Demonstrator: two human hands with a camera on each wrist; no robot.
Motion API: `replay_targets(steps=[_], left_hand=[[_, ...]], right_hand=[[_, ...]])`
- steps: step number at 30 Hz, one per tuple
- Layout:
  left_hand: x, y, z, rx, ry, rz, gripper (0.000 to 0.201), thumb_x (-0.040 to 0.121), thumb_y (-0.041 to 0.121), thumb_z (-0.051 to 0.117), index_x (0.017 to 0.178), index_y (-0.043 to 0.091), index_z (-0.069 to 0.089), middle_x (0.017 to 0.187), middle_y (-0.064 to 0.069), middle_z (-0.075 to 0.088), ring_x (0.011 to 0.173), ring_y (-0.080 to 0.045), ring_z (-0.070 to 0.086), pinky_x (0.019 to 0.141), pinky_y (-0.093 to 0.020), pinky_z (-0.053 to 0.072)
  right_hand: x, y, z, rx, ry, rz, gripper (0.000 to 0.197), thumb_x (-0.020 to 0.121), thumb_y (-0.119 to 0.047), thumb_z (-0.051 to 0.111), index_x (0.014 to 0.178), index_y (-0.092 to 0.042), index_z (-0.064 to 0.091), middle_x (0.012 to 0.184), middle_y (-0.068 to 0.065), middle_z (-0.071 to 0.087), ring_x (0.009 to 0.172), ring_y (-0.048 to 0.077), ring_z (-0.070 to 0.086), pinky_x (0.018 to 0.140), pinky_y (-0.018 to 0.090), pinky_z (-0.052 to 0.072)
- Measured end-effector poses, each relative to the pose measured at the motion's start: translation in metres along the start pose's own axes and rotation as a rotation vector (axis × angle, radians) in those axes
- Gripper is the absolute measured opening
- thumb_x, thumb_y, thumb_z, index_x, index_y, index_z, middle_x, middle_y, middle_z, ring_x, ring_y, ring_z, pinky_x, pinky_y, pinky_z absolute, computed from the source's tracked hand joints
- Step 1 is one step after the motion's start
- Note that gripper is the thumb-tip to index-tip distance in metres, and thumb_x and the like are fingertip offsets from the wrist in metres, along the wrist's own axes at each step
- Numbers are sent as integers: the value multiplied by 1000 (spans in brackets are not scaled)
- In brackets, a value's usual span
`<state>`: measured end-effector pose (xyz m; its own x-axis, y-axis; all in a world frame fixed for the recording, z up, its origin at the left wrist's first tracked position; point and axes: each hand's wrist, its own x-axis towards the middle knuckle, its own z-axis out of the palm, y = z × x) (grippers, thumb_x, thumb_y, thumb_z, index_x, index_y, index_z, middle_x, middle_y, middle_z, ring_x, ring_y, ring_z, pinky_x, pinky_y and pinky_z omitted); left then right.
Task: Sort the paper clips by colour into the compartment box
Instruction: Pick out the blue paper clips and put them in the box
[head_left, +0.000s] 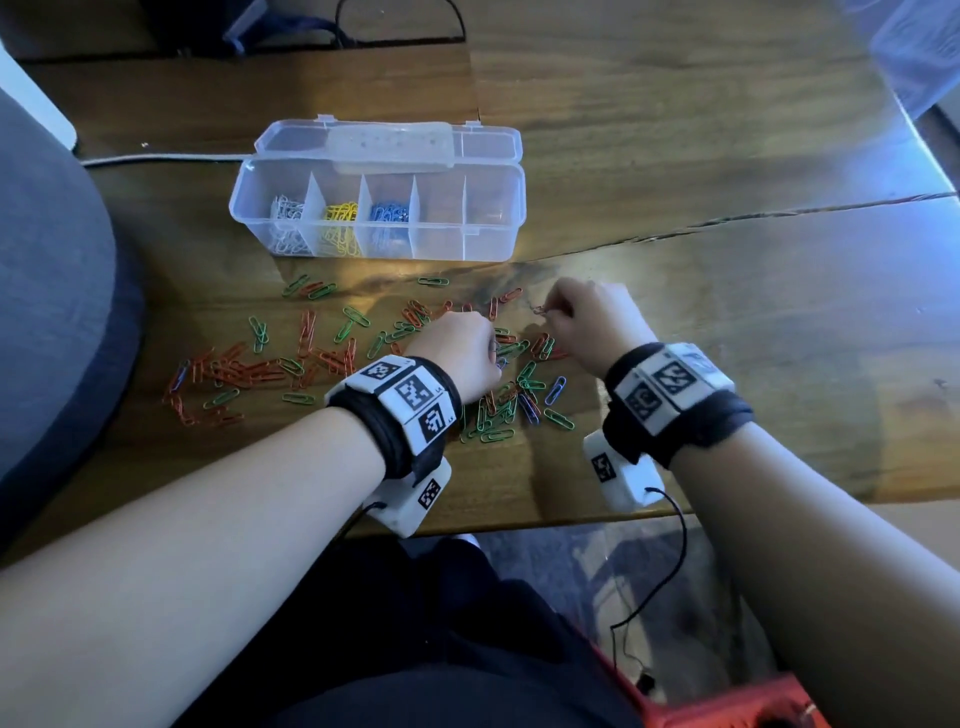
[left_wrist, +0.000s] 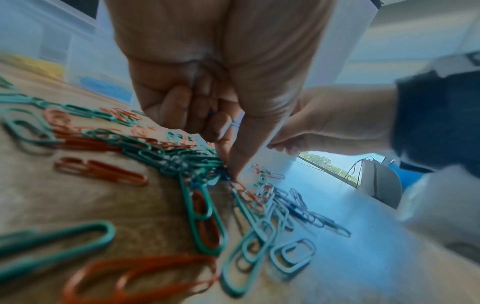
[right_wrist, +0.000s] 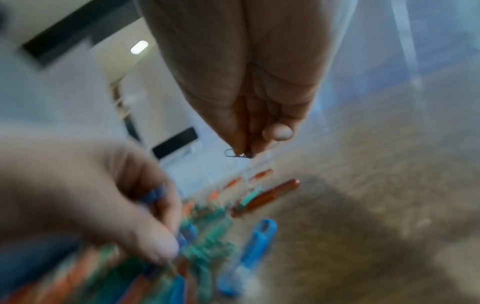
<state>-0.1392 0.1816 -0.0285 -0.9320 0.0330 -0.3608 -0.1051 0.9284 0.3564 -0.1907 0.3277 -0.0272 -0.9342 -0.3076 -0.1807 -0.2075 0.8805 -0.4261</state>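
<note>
Mid-sort: right hand pinches one clip; left hand clutches blue clips. Next: blue compartment of box.

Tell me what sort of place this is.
Probably a home or office desk: a wooden table with a white cable, a grey upholstered seat alongside, and a window showing greenery.

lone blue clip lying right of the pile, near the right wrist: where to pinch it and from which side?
Take the blue clip across its two long sides near the middle, thumb and forefinger coming straight down. It lies flat on the table, slanted, with bare wood on its right and green clips close on its left, so approach from the right with the right hand, though that hand already pinches a clip.
</note>
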Motion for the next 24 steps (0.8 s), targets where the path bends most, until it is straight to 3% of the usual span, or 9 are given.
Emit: replay_targets(steps=[2,5,8,10,12,15,19,22,24], left_hand=[[2,-2,0,-3,-10,7,17,81,13,56,66,19,58,82,-3,66,78,-23,58,69,-28,43],[1,-5,-1,-21,-47,18,24,80,11,54,58,22,50,77,0,61,74,-20,54,66,-27,38],[-1,-9,-1,-153,-35,32,12,79,14,56,67,18,56,68,5,54,70,-19,52,63,-25,37],[-4,-13,-3,-312,9,31,5,78,14,62,73,16,61,64,7,51,63,-15,49,59,-24,38],[-6,-19,-6,-453,14,32,9,77,12,69,72,16,62,62,7,51,60,-11,46,57,-21,37],[-12,-32,-11,-637,-9,2,18,79,9,71,70,19,60,64,7,52,62,-8,46,59,-19,38],[-19,-47,-17,-837,-93,-103,15,90,3,57,84,17,62,73,4,48,62,-6,39,45,-9,32],[-23,-51,-21,-1032,-159,-164,19,94,1,46,83,7,60,69,1,39,56,-8,29,41,-13,24],[-26,-50,-21,-1063,-168,-182,22,95,5,44,76,7,54,68,-2,43,56,-9,33,42,-15,27]], right_hand=[[-11,11,-4,314,91,116,16,89,-8,52,101,-9,63,85,4,61,79,20,55,71,25,40],[-39,19,-5,1067,70,397,19,89,0,44,87,-8,61,69,2,49,54,15,43,53,27,39],[-60,25,0,1509,35,632,25,85,-4,37,65,-10,52,67,4,42,53,16,37,49,25,32],[-65,27,6,1377,27,620,19,84,-6,42,67,-9,51,60,1,40,51,15,36,46,22,31],[-67,27,13,875,28,431,10,82,-6,54,77,-11,60,53,-6,42,48,11,38,44,20,33],[-69,22,23,235,-34,147,15,82,-17,61,89,-29,66,57,-8,47,57,11,47,56,22,39],[-68,22,25,69,-75,147,11,88,-22,56,95,-22,65,88,6,63,85,26,58,74,31,47],[-65,22,22,-27,-172,146,13,90,-23,54,94,-13,61,100,8,65,95,27,58,77,29,44],[-62,19,19,-40,-216,135,9,89,-20,54,84,-13,57,99,7,65,94,26,58,72,26,41]])
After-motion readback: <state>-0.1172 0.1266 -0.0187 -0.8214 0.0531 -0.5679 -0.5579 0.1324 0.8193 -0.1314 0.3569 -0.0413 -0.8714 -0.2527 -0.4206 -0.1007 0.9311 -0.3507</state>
